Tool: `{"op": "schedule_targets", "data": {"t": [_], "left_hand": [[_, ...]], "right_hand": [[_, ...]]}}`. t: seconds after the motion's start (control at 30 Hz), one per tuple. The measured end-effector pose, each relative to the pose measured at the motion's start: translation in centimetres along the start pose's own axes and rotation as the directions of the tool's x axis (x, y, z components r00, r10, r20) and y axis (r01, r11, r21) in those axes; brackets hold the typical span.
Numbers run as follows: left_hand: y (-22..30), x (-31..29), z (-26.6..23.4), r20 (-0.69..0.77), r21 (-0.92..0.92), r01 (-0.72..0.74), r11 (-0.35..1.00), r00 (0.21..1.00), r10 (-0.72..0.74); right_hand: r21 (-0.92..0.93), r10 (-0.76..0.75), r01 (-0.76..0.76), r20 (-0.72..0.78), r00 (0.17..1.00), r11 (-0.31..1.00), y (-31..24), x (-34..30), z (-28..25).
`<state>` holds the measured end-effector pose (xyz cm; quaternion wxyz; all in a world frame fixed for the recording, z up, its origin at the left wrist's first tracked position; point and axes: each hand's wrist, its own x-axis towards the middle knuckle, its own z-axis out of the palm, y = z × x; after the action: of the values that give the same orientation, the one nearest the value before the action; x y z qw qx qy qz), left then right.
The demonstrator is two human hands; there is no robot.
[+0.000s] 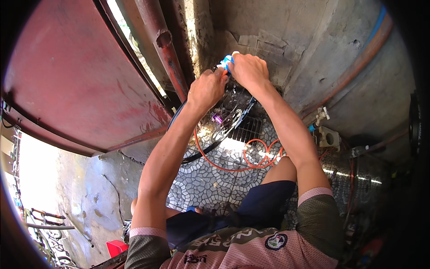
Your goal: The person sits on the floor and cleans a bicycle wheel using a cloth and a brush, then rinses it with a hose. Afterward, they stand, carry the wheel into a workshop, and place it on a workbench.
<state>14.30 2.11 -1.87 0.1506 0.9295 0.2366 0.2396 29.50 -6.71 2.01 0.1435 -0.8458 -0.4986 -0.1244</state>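
My two hands meet at the top middle, held close together over a small blue and white piece (226,62), whose kind I cannot make out. My right hand (251,71) is closed round its blue side. Against its other side are the bent fingers of my left hand (208,88), with a bit of orange hose showing between them. From behind my left forearm the thin orange hose (215,167) runs down and coils over the floor. Below my hands, partly hidden by the arms, is what looks like a bicycle wheel with a purple hub (217,118) and a black tyre (199,155).
A floor drain grate (245,130) lies in the pebble-patterned floor (210,184). The red metal panel (85,71) and a rusty pipe (172,62) stand at left. On the right, a tap (322,115) sits by the concrete wall (358,85). Bicycle parts (47,219) lie lower left.
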Motion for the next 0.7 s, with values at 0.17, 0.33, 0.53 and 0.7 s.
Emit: {"op": "schedule_targets", "data": {"t": [0.17, 0.33, 0.53, 0.7], "left_hand": [[-2.4, -1.6, -2.5, 0.034, -0.086, -0.030, 0.996, 0.999, 0.033], [-7.2, -11.4, -5.2, -0.051, -0.294, 0.001, 0.956, 0.999, -0.016], [-8.1, -13.8, -1.9, -0.250, -0.370, -0.061, 0.927, 0.968, -0.036], [-3.7, -8.2, -5.2, -0.007, -0.212, 0.049, 0.976, 0.999, -0.052]], "right_hand": [[0.047, 0.058, -0.056, -0.047, 0.997, 0.997, 1.8, 0.4, 1.2], [0.071, 0.081, -0.077, -0.053, 0.995, 0.995, 1.5, 0.9, 1.3], [-0.001, 0.081, -0.081, -0.063, 0.995, 0.997, 2.0, 1.4, 0.7], [0.074, -0.022, 0.013, 0.118, 0.993, 0.997, -4.7, -2.2, -2.3]]}}
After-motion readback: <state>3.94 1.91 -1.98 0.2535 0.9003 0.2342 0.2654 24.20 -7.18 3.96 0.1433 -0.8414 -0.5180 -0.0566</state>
